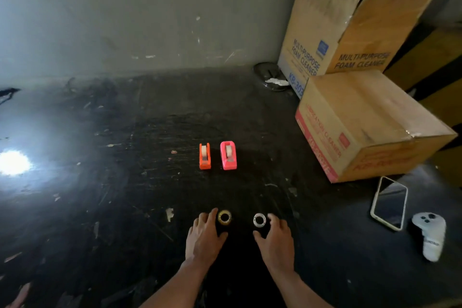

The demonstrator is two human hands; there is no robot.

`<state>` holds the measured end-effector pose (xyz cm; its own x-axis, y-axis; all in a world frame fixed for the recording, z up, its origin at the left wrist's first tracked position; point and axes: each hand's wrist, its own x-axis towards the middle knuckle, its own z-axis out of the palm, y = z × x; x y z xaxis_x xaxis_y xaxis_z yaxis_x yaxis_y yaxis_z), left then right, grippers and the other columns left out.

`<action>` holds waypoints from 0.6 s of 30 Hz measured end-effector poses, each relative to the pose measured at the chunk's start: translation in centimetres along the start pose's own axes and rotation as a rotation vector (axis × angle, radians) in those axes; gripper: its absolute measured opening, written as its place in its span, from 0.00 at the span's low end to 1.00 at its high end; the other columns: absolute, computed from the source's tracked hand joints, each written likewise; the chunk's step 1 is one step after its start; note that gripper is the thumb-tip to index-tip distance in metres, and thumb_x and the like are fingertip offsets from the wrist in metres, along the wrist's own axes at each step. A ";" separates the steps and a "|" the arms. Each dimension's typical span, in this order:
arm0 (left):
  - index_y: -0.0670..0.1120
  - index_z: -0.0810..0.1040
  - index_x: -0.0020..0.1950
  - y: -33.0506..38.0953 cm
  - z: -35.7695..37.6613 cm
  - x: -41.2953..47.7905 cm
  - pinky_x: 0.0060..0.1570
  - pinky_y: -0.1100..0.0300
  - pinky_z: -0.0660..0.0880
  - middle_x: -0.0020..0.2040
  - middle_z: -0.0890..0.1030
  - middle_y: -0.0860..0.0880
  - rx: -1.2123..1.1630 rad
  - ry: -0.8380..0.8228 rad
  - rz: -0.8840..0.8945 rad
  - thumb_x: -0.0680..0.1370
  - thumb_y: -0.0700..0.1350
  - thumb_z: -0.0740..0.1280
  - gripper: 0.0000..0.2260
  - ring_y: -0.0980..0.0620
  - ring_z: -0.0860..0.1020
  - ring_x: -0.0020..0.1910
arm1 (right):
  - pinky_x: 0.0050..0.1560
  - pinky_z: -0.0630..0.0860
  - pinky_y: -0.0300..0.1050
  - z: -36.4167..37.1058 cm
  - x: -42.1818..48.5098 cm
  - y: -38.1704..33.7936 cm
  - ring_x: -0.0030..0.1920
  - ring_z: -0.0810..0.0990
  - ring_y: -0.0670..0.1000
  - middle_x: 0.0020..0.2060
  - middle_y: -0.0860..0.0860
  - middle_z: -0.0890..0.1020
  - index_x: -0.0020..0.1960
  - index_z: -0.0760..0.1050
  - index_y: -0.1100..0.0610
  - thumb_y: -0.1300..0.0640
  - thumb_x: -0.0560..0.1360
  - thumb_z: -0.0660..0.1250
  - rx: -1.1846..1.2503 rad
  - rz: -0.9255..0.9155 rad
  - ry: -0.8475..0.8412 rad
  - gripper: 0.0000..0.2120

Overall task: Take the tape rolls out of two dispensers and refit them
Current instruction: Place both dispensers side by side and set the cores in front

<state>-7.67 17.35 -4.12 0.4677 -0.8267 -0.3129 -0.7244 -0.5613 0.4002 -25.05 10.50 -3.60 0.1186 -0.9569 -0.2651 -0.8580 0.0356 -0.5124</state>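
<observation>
An orange tape dispenser (205, 157) and a pink tape dispenser (228, 155) stand side by side on the dark table, each with a pale roll seated in it. Nearer me, two loose tape rolls lie flat. The yellowish roll (224, 217) sits between the forefinger and thumb of my left hand (203, 237). The white roll (259, 220) sits between the forefinger and thumb of my right hand (276, 239). Both hands rest low on the table with fingers spread around the rolls. Neither roll is lifted, and I cannot tell whether the fingers press on them.
Two stacked cardboard boxes (360, 120) fill the back right. A phone (390, 202) and a white controller (430, 235) lie at the right. A dark dish (270, 77) sits by the wall. Bright glare (15, 161) marks the scuffed table (125, 182) at the left.
</observation>
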 end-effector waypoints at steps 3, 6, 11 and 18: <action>0.56 0.55 0.82 0.2 0.4 1.3 0.71 0.55 0.71 0.73 0.69 0.51 0.032 0.006 0.059 0.79 0.56 0.68 0.35 0.51 0.71 0.72 | 0.68 0.75 0.46 0.1 1.7 -0.3 0.68 0.76 0.50 0.69 0.50 0.75 0.75 0.68 0.50 0.47 0.76 0.74 0.012 -0.008 -0.033 0.30; 0.57 0.61 0.80 0.3 0.3 2.5 0.70 0.57 0.71 0.72 0.70 0.52 0.032 -0.001 0.138 0.82 0.56 0.64 0.27 0.53 0.72 0.70 | 0.64 0.76 0.43 0.1 3.6 -0.6 0.64 0.78 0.48 0.66 0.49 0.75 0.72 0.72 0.49 0.51 0.77 0.72 0.007 -0.068 -0.130 0.25; 0.57 0.70 0.73 -0.2 -1.6 4.9 0.68 0.58 0.70 0.68 0.73 0.53 -0.006 0.033 0.113 0.81 0.57 0.64 0.20 0.53 0.74 0.67 | 0.64 0.77 0.42 0.4 6.6 -3.5 0.63 0.78 0.47 0.65 0.48 0.76 0.70 0.74 0.48 0.51 0.77 0.73 -0.037 -0.102 -0.158 0.22; 0.57 0.70 0.73 -2.2 -4.4 9.9 0.66 0.58 0.71 0.67 0.74 0.53 -0.012 0.092 0.036 0.81 0.57 0.65 0.21 0.53 0.75 0.67 | 0.65 0.76 0.41 3.0 10.2 -9.2 0.66 0.78 0.47 0.68 0.49 0.75 0.72 0.73 0.49 0.52 0.77 0.73 -0.011 -0.115 -0.135 0.24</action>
<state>0.78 10.25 -4.29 0.4863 -0.8462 -0.2178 -0.7358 -0.5310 0.4203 -14.50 1.25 -4.03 0.2822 -0.9069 -0.3130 -0.8403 -0.0763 -0.5367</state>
